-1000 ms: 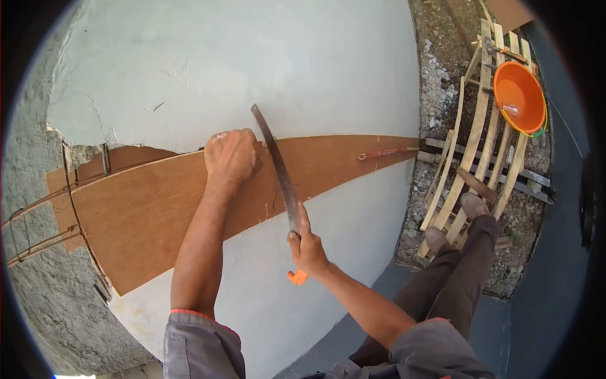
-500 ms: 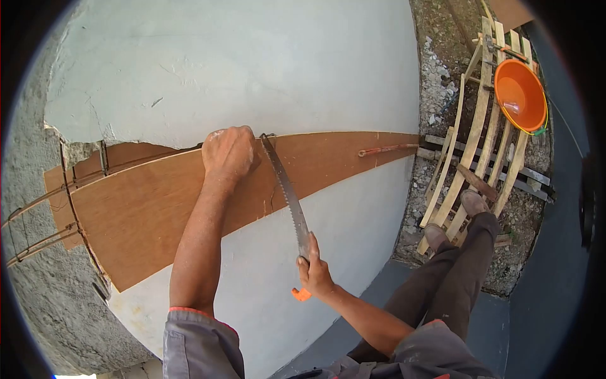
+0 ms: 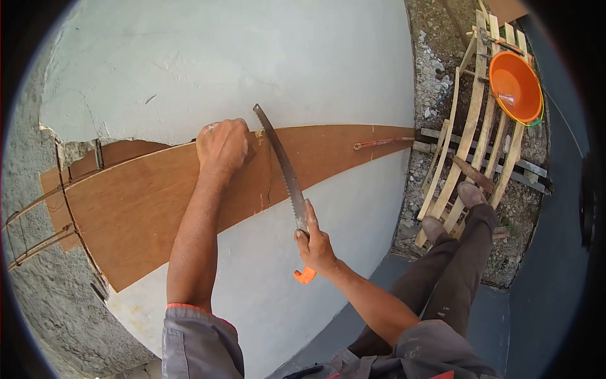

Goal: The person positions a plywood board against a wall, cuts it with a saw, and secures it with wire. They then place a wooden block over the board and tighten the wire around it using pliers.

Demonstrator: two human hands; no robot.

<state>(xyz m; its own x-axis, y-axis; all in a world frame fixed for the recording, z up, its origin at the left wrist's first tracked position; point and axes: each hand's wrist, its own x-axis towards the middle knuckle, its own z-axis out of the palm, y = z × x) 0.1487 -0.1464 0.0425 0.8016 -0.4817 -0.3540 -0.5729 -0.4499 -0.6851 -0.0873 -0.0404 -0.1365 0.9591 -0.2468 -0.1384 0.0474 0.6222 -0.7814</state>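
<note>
- A person's two bare hands at work on a long brown wooden panel [image 3: 145, 208], which lies across a pale wall surface [image 3: 328, 63] and tapers toward its right end.
- Left hand [image 3: 223, 144]: closed in a fist-like hold over the panel's upper edge, near its middle; the fingertips are hidden.
- Right hand [image 3: 317, 249]: just below the panel's lower edge, gripping a handsaw [image 3: 287, 167] by its orange handle [image 3: 305, 275], the index finger laid along the blade.
- The handsaw slants across the panel, its tip past the upper edge, its visible teeth on the left side. Whether the teeth touch the wood cannot be told.
- A dark, crooked line [image 3: 269, 183] runs down the panel, just left of the blade.
- A reddish rod-like tool [image 3: 382, 143] lies along the panel's right end; metal rods [image 3: 35, 252] stick out beyond its left end.
- Well right of the panel, an orange bucket [image 3: 505, 71] sits on wooden slats [image 3: 478, 107].
- For good sawing, I judge: press the panel firmly, keep the left hand clear of the teeth, hold wrist and blade in one line, and take long, light strokes, easing off near the panel's edge so it does not splinter.
</note>
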